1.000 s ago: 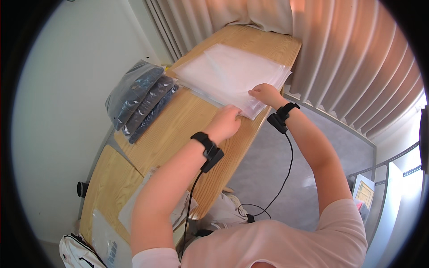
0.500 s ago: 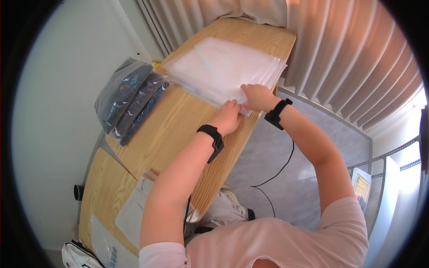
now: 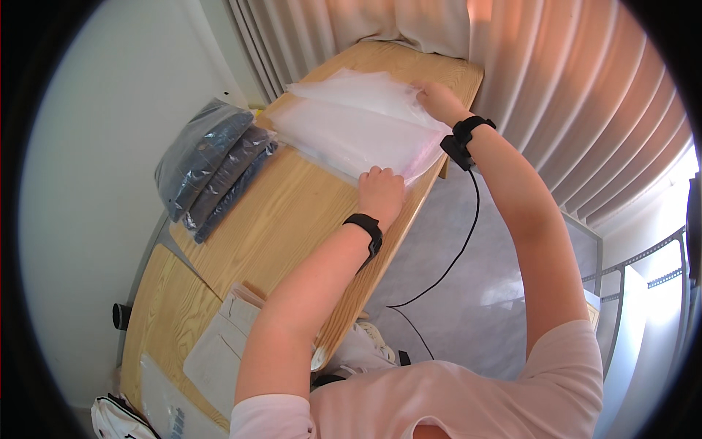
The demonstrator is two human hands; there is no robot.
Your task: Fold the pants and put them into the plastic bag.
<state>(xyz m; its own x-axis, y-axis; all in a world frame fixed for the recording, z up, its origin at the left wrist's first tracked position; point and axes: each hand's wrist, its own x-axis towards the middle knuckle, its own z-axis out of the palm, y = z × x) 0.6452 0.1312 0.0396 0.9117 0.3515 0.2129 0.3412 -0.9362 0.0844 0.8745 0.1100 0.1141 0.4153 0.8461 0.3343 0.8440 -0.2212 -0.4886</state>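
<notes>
A pile of clear plastic bags [image 3: 344, 132] lies at the far part of the wooden table [image 3: 256, 219]. The person's right hand [image 3: 439, 101] pinches the bags' edge on the right side, and the plastic is puffed up and wavy there. The left hand [image 3: 382, 194] is on the near corner with its fingers bent. It is hard to tell if they squeeze the plastic or just press on it. The plastic is cloudy, so what may be inside cannot be told.

To the left sit three shiny see-through packs [image 3: 219, 161], one on top of another, with dark folded cloth inside. Low on the left, a flat clear bag [image 3: 162, 399] with a blue-gray mark runs off the bottom. Next to it, the left arm hides part of some pale flat things [image 3: 216, 351]. A white bag [image 3: 117, 421] is cut off in the corner.
</notes>
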